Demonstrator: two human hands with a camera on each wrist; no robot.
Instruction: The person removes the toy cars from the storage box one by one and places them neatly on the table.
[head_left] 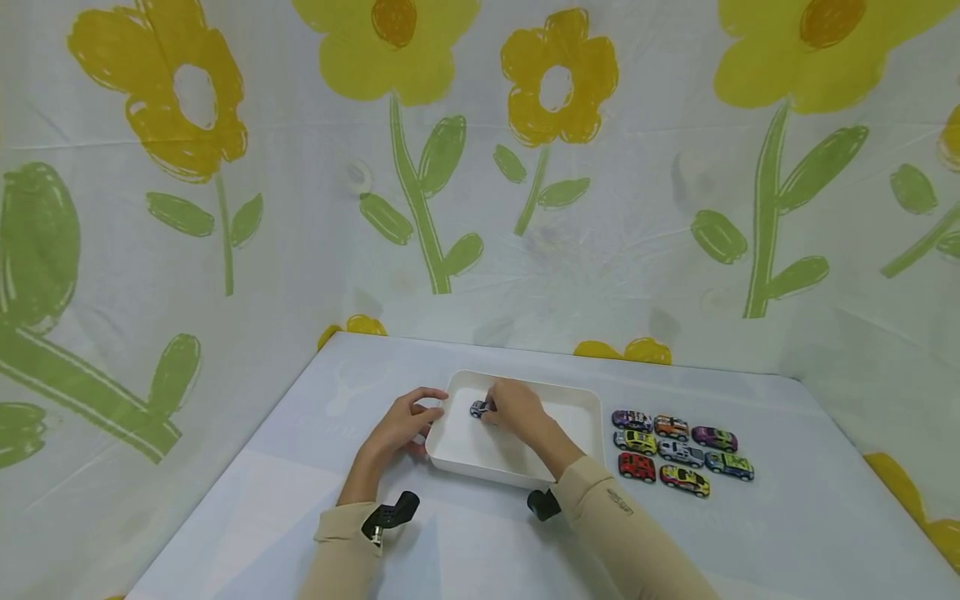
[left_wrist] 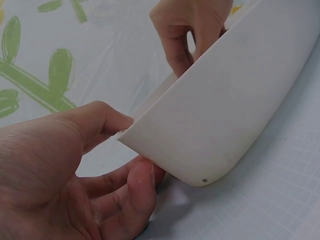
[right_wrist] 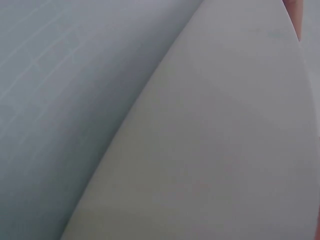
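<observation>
A shallow white tray (head_left: pixel 480 472) lies on the table. My right hand (head_left: pixel 517 407) reaches inside it and pinches a small toy car (head_left: pixel 477 409) near the tray's left end; the fingers partly cover the car. At the tray's left end my left hand (head_left: pixel 401 427) holds the edge. In the left wrist view, one digit of the left hand (left_wrist: pixel 65 170) meets the rim and other fingertips touch the outer wall. The right wrist view is mostly filled by the tray's wall (right_wrist: pixel 215 130), with only a sliver of fingers at the edge.
Right of the tray, several toy cars stand close together in rough rows, among them a red car (head_left: pixel 637 467), a yellow car (head_left: pixel 634 442) and a purple car (head_left: pixel 715 438). A flower-printed curtain (head_left: pixel 637 208) rises behind the pale table (head_left: pixel 465 542).
</observation>
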